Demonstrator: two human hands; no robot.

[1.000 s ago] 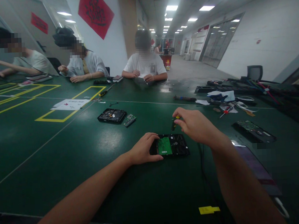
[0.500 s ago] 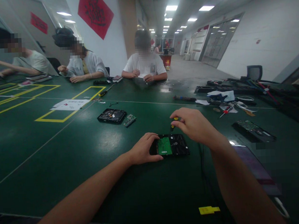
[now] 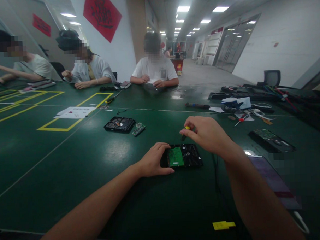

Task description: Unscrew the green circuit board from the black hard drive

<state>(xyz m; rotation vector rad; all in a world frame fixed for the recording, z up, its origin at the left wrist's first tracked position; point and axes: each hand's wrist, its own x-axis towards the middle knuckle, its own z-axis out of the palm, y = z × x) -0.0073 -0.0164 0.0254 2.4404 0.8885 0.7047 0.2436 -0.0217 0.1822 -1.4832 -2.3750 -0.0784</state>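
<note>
A black hard drive point(image 3: 192, 155) with a green circuit board point(image 3: 175, 156) on its upper face lies flat on the green table point(image 3: 80, 180). My left hand point(image 3: 155, 159) grips the drive's left end, thumb at the near edge and fingers at the far edge. Above the drive's far edge, my right hand point(image 3: 200, 130) closes its fingers round a yellow and black screwdriver point(image 3: 186, 129). The screwdriver points down at the board's far right corner; whether its tip touches a screw is too small to tell.
An opened hard drive point(image 3: 120, 124) and a loose circuit board point(image 3: 138, 129) lie farther left. To the right are another drive point(image 3: 271, 140), a phone-like device point(image 3: 272, 180) and a red screwdriver point(image 3: 241, 120). Several people sit across the table. A yellow tag point(image 3: 223, 225) lies near the front edge.
My right hand has shifted its fingers on the screwdriver, which now sits slightly farther left and more covered by them. My left hand and the hard drive have stayed put.
</note>
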